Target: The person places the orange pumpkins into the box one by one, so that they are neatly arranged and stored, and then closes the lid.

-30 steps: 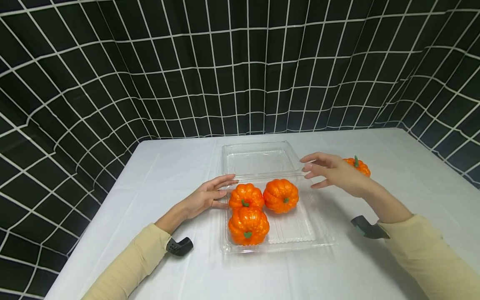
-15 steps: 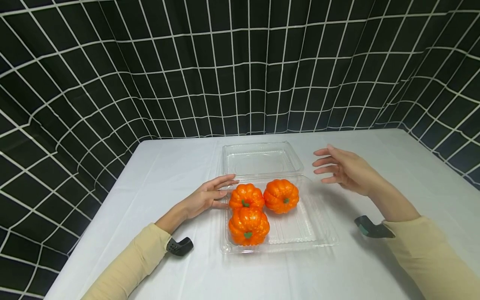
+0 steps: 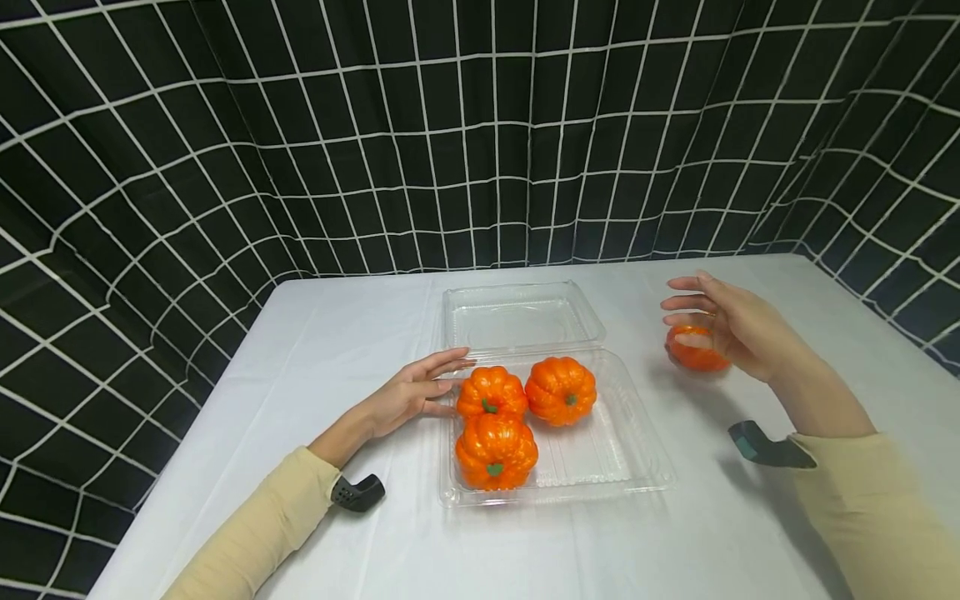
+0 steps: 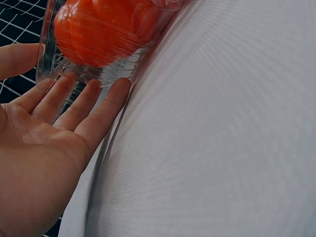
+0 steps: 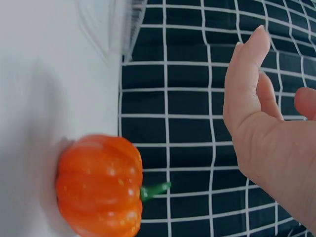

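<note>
Three orange toy pumpkins sit in the left and middle part of the base of a clear plastic clamshell box (image 3: 630, 433): a front one (image 3: 497, 454), one behind it (image 3: 491, 393) and one to its right (image 3: 561, 392). My left hand (image 3: 408, 396) rests at the box's left side, its nearly straight fingers touching the clear wall (image 4: 74, 69). Right of the box, a fourth pumpkin (image 3: 697, 357) with a green stem (image 5: 155, 190) stands on the table. Above it hovers my right hand (image 3: 742, 325), fingers loosely bent and holding nothing; it partly hides that pumpkin in the head view.
The box's lid (image 3: 525, 317) lies folded back behind the base. A white cloth (image 3: 360, 533) covers the table. Black curtain with a white grid (image 3: 480, 133) stands behind and at both sides.
My right hand has moved to the right, away from the box, to above the fourth pumpkin. My left hand and the pumpkins in the box have stayed put.
</note>
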`<move>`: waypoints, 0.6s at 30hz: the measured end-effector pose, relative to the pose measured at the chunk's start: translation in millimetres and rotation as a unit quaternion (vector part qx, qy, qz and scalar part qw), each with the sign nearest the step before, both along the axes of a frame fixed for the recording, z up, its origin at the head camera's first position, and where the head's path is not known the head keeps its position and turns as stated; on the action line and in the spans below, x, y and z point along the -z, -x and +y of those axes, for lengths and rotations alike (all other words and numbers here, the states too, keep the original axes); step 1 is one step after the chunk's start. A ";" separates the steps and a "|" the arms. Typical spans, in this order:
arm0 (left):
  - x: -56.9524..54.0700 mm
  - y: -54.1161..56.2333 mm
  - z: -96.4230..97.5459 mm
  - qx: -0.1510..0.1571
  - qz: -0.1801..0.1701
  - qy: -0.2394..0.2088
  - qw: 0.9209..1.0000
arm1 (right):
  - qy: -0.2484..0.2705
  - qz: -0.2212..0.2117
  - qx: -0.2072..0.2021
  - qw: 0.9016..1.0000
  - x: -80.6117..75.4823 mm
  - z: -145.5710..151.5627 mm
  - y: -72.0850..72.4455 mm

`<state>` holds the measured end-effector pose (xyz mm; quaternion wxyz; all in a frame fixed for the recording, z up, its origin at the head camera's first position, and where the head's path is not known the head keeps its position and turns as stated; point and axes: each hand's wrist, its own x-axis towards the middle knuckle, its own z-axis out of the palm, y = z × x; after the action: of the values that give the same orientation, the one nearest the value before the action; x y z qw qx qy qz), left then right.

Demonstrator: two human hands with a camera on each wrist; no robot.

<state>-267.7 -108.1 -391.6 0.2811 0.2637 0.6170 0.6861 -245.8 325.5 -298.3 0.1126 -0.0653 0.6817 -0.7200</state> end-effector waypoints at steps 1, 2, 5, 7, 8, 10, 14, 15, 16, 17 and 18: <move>0.4 0.2 0.0 0.001 0.001 0.000 1.000 | 0.009 0.003 -0.001 1.000 0.0 3.3 0.2; 0.8 0.3 0.0 0.002 0.001 -0.001 1.000 | 0.017 0.004 0.000 1.000 0.1 6.8 0.3; 0.8 0.2 -0.3 0.005 0.003 -0.001 1.000 | 0.035 0.010 0.005 0.999 1.0 16.4 1.1; 0.6 0.1 -0.2 0.006 0.003 -0.001 1.000 | 0.024 0.013 0.020 0.999 1.7 21.9 2.2; 0.5 0.0 -0.2 0.006 0.003 0.000 1.000 | 0.013 0.014 0.030 0.999 2.1 24.2 2.9; 0.4 -0.1 -0.2 0.005 0.001 0.000 1.000 | -0.015 0.014 0.050 0.999 2.6 28.7 4.5; 1.0 0.2 -0.2 0.004 0.001 -0.002 1.000 | -0.040 0.002 0.078 0.996 3.7 39.6 8.2; 1.1 0.4 -0.2 0.003 0.002 -0.002 1.000 | -0.039 0.001 0.079 0.996 4.2 42.8 9.0; 1.2 0.6 -0.3 0.003 0.002 -0.003 1.000 | -0.035 -0.001 0.079 0.996 4.8 46.0 9.6; 1.4 0.7 -0.3 0.003 0.003 -0.003 1.000 | -0.031 -0.002 0.080 0.996 5.7 49.1 10.2; 1.6 0.9 -0.3 0.003 0.003 -0.003 1.000 | -0.028 -0.005 0.080 0.996 6.7 52.1 10.7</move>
<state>-268.6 -108.5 -393.2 0.2805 0.2684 0.6149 0.6864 -256.4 377.6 -305.0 0.0598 -0.0044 0.7043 -0.7074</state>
